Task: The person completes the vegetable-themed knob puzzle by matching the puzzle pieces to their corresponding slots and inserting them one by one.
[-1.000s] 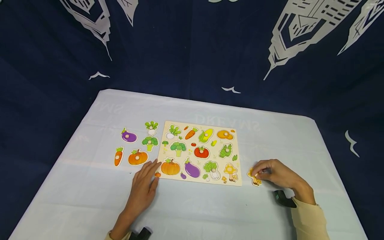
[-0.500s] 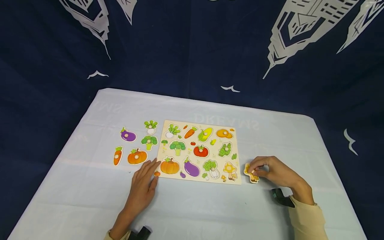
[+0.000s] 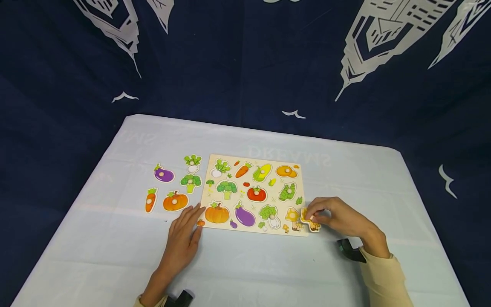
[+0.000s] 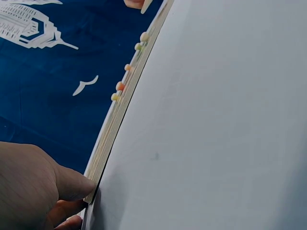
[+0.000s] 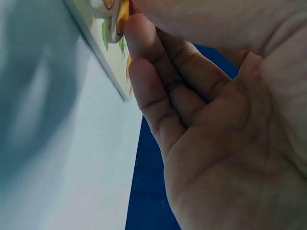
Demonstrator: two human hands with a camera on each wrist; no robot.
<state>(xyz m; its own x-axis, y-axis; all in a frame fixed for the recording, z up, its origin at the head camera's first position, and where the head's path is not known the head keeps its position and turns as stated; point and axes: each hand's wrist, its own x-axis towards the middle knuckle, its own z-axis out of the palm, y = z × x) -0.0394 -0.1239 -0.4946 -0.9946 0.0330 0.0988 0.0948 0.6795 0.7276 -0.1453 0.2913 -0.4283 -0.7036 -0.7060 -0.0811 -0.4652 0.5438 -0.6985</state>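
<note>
My right hand point(image 3: 335, 216) pinches a yellow mushroom puzzle piece point(image 3: 313, 226) by its knob. In the head view the piece overlaps the right edge of a wooden vegetable puzzle board point(image 3: 268, 221), beside the printed mushroom picture point(image 3: 292, 215). The right wrist view catches only part of the mushroom piece point(image 5: 123, 19), tilted above the board. My left hand point(image 3: 184, 238) rests at the board's lower left corner, fingers fairly straight. Its thumb point(image 4: 74, 184) touches the board's front edge in the left wrist view. Knobbed corn, tomato, asparagus, potato and cabbage pieces sit in the board.
Left of the board lie loose pieces: an eggplant point(image 3: 164, 174), a turnip point(image 3: 193, 163), a broccoli point(image 3: 190, 183), a carrot point(image 3: 151, 200) and a pumpkin point(image 3: 175, 201). A white cloth point(image 3: 245, 268) covers the table. Behind it hangs a dark blue patterned curtain point(image 3: 230, 64).
My right hand has moved left with the mushroom piece, from the cloth right of the board to over its right edge. The left hand has stayed at the corner.
</note>
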